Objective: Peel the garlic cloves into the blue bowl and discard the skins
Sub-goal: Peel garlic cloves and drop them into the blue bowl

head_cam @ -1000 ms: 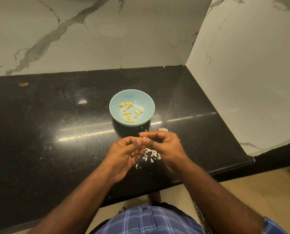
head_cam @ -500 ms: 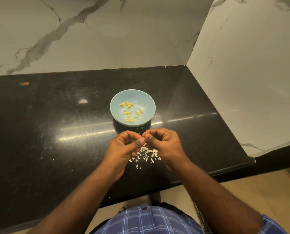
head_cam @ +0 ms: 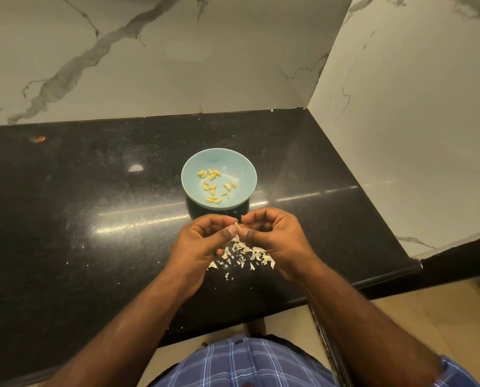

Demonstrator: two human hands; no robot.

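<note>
A light blue bowl [head_cam: 244, 169] stands on the black counter [head_cam: 79, 219] and holds several peeled yellow garlic cloves [head_cam: 213, 187]. Just in front of it my left hand [head_cam: 202, 244] and my right hand [head_cam: 275, 238] meet fingertip to fingertip. Between them they pinch a small garlic clove [head_cam: 236, 226], of which only a pale tip of skin shows. A heap of white garlic skins [head_cam: 244, 256] lies on the counter directly under my hands.
Marble walls close off the counter at the back and on the right [head_cam: 400, 135]. The counter's front edge [head_cam: 344, 289] runs close below my wrists. A small orange speck [head_cam: 38, 139] lies at the far left.
Both hands have shifted slightly up toward the bowl and stay joined on the clove. More of the skin heap shows beneath them.
</note>
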